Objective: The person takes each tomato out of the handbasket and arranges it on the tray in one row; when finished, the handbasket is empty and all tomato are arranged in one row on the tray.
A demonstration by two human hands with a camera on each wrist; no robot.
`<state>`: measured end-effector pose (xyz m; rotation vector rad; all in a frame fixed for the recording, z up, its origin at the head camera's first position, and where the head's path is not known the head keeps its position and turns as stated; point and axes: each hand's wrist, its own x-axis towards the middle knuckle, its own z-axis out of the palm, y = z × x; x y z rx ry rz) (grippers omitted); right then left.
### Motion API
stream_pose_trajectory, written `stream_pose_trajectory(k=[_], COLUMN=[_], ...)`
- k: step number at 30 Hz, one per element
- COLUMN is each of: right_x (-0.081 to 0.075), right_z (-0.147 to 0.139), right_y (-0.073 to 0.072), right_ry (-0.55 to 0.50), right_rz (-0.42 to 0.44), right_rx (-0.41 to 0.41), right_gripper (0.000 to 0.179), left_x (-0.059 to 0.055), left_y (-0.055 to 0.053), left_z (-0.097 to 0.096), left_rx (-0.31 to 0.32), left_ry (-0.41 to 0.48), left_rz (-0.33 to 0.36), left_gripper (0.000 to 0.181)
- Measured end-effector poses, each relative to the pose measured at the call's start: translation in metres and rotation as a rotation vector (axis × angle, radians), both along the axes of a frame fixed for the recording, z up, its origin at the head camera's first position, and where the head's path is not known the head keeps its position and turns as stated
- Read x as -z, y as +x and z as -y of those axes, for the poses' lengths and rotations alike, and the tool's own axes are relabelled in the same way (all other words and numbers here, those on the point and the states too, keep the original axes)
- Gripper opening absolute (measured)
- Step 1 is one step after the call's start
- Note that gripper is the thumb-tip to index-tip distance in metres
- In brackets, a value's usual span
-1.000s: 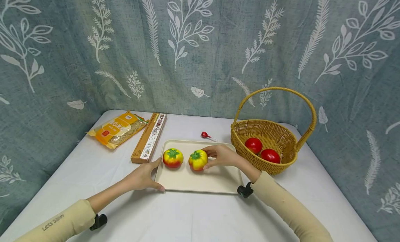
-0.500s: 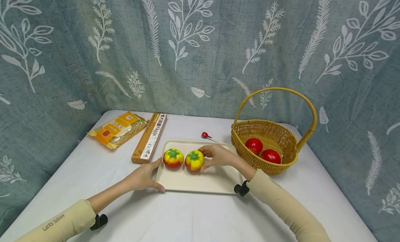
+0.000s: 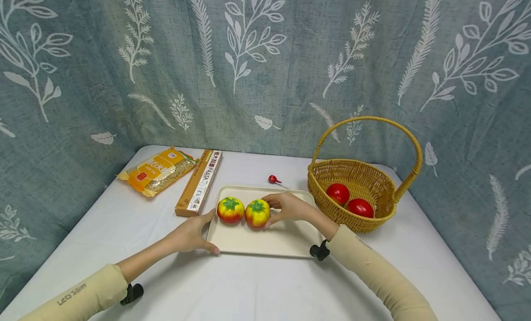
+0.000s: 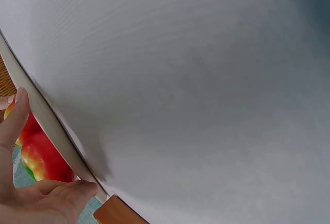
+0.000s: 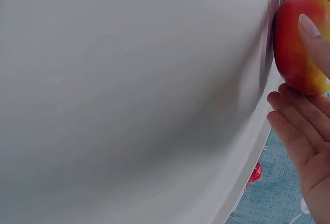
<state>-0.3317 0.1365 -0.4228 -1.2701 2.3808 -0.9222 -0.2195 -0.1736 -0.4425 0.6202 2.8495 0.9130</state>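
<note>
On the cream tray (image 3: 265,242) lie two yellow-and-red tomatoes with green tops, side by side. My right hand (image 3: 292,207) holds the right tomato (image 3: 257,213) from its right side, thumb in front and fingers behind. In the right wrist view my thumb lies across that tomato (image 5: 291,44) and the fingers are under its side. The left tomato (image 3: 230,210) sits at the tray's left end. My left hand (image 3: 188,233) touches the tray's left edge and front-left corner with spread fingers and thumb. The left wrist view shows the thumb along the rim (image 4: 49,123).
A wicker basket (image 3: 365,168) with a tall handle and two red round fruits (image 3: 360,207) stands right of the tray. A lollipop (image 3: 273,179) lies behind it. At the back left are a pasta box (image 3: 199,185) and an orange food bag (image 3: 159,171). Curtains border the table.
My right hand has moved slightly left with the right tomato, bringing it close beside the left one. The left hand stays at the tray's edge.
</note>
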Motion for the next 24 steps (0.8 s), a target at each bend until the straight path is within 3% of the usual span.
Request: stream_pose_trajectory(k=[4,13,24], right_x=[0.0005,0.0005,-0.0014], right_z=[-0.0006,0.0003,-0.0020], right_y=[0.0003,-0.0010,-0.0019], right_ry=[-0.017,0.040,0.066], right_rz=[-0.031,-0.012,-0.040], right_rx=[-0.027,0.037,0.038], right_gripper=[0.066,0.069,0.069], left_x=[0.0001,-0.0009,-0.0019], left_y=[0.0000,-0.0001,0.0001], left_z=[0.0002,0.0001,-0.0001], left_rx=[0.001,-0.008,-0.003], left_ry=[0.000,-0.005,-0.009], left_rz=[0.001,0.006,0.009], left_gripper=[0.118,0.118,0.118])
